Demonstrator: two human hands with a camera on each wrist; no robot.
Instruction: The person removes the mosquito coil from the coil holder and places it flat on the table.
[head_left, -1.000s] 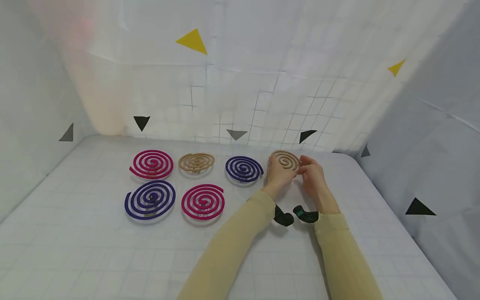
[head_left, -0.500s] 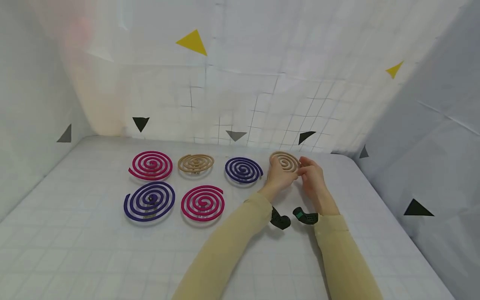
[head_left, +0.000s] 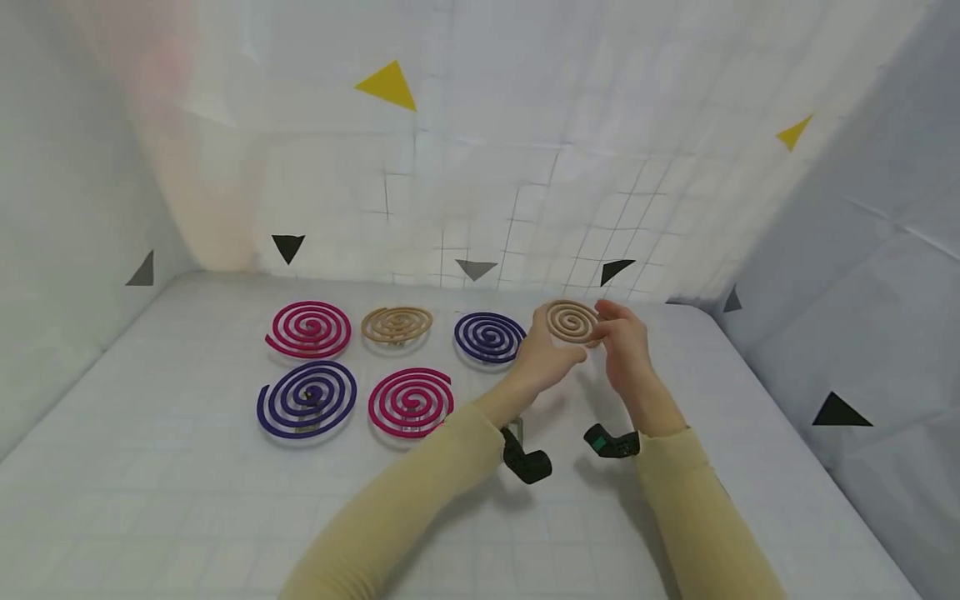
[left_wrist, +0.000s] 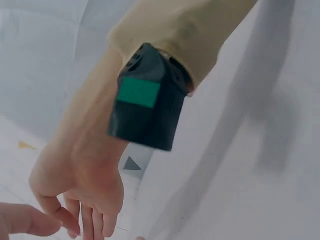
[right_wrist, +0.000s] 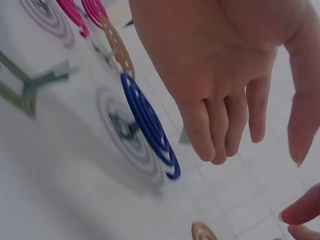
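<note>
the tan spiral [head_left: 572,322] lay on the right half of the desk [head_left: 525,550], between the two hands. the left hand [head_left: 542,360] stood just beside it, fingers straight and holding nothing, its thumb well apart from them. the right hand [head_left: 628,350] was bent toward the spiral's right edge; i could not tell whether its fingers were clamped there or merely overlapped it. a blue spiral [head_left: 490,337] sat near the left hand on a small stand [right_wrist: 121,126]. farther left were another tan spiral [head_left: 397,325], two pink spirals [head_left: 411,403] and a purple spiral [head_left: 307,399].
</note>
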